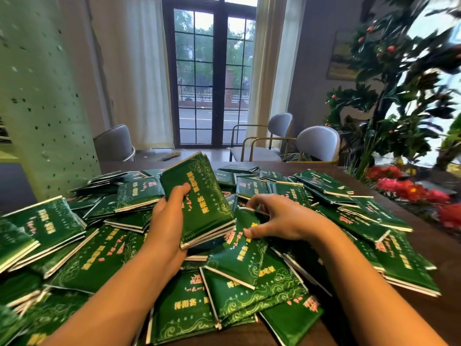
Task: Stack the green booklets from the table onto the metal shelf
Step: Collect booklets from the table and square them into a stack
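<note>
Head view. A loose heap of green booklets [104,258], with gold and pink lettering on the covers, overlaps at all angles and covers most of a dark wooden bench [429,236].

The left hand [167,216] grips a held stack [202,198] of several booklets, raised above the middle of the heap with its far end tilted up. The thumb [183,189] is pressed on the top cover. The other fingers are curled beneath the stack and hidden.

The right hand [282,218] is just beside the stack on a single booklet [239,250] lying on top of the heap. Its fingers [259,199] are curled over the booklet's far edge and its thumb [249,232] presses the cover, so the booklet is pinched between them.

Surroundings: a perforated pale-green panel [45,96] at left; grey chairs [319,143] beyond the bench; a paned glass door [212,71] between pale curtains; a leafy plant [389,108] and red flowers [411,188] at right.
</note>
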`<action>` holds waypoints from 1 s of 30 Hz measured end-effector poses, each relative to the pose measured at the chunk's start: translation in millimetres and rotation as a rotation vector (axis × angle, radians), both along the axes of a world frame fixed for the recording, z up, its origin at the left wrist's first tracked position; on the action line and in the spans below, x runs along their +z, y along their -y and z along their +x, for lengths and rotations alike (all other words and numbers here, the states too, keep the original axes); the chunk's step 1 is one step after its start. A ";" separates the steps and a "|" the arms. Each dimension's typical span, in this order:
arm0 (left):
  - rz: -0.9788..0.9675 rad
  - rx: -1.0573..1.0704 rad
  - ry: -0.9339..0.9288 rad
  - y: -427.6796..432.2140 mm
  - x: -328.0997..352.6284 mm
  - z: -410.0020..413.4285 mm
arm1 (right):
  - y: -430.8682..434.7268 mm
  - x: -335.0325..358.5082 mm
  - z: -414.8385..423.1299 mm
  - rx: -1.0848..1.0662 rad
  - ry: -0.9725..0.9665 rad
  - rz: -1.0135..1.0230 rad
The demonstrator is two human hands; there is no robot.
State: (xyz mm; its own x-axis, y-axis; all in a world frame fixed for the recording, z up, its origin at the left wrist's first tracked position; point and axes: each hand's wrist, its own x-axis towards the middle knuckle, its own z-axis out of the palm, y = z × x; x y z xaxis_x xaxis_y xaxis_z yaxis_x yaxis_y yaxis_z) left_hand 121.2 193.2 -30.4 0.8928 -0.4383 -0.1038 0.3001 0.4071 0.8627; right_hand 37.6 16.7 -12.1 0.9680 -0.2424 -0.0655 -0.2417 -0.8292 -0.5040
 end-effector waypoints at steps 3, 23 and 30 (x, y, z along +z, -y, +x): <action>0.011 -0.001 0.012 1.0 1.1 -1.5 | 2.0 2.5 -0.9 0.030 0.207 0.242; 0.150 -0.169 0.241 8.4 -5.3 -13.6 | -36.6 -0.8 13.2 -0.051 0.986 0.574; 0.133 -0.201 0.279 8.5 -4.7 -14.2 | -46.7 2.0 35.2 -0.025 0.926 0.284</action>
